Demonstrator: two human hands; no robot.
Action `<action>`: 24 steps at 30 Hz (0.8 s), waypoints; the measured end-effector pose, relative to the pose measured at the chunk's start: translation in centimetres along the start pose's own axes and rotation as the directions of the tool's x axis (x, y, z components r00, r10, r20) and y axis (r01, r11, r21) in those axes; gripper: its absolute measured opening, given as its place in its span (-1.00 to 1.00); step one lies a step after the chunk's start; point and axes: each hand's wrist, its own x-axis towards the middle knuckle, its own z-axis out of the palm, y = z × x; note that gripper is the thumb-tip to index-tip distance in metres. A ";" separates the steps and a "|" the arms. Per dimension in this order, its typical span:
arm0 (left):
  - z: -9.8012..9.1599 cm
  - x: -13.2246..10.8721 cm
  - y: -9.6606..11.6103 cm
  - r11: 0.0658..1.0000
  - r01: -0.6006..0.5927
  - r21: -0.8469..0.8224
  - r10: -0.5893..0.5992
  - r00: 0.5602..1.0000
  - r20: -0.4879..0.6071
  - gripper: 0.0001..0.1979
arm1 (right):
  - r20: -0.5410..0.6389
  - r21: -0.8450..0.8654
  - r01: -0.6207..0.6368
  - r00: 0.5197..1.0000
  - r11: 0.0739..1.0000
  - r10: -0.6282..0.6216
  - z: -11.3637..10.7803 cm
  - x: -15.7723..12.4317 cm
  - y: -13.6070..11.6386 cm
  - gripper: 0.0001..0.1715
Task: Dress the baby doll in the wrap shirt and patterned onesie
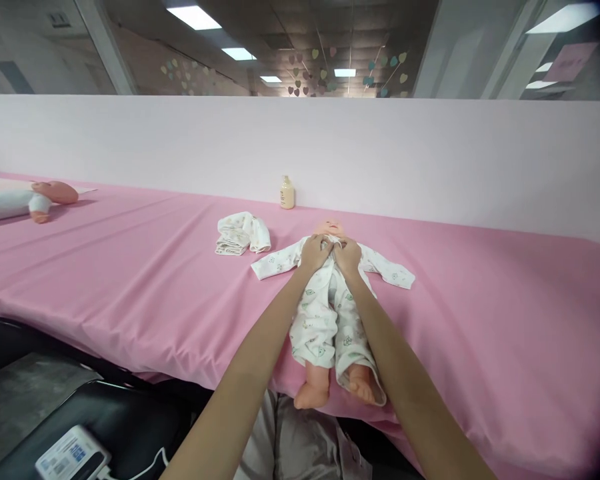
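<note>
Head camera view: at far left, a second doll (pixel 5 207) in pale clothing lies on the pink-covered surface (pixel 145 267), and below it a white device (pixel 73 453) with a cable rests on a black chair (pixel 140 413). Further right, a folded white cloth (pixel 241 233) sits well apart from both hands, with a pale yellow bottle (pixel 287 193) standing upright behind it near the white wall (pixel 190 143). Next, the left hand (pixel 316 253) is at the neckline of a white printed outfit (pixel 316 293), fingers bent inward and pinching the fabric. Directly beneath both hands is the doll (pixel 315 327) wearing that outfit, on its back, head toward the wall, bare feet at the near edge, sleeves spread sideways. Right hand (pixel 348 255), just beside the left, likewise pinches the neckline, below the doll's chin; the farther sleeve (pixel 393 273) extends beyond it, flat.
</note>
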 end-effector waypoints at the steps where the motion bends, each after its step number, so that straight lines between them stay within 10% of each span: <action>1: -0.1 -0.3 -0.1 0.999 -0.032 -0.010 0.032 0.999 -0.005 -0.89 | 0.001 0.016 -0.009 1.000 1.000 0.009 -0.1 -0.1 -0.1 -0.70; 24: -1.5 -2.3 1.5 0.994 -0.103 0.033 0.104 0.994 -0.022 -0.83 | 0.347 0.593 -0.183 0.937 0.784 -0.045 -3.3 1.2 0.6 -0.72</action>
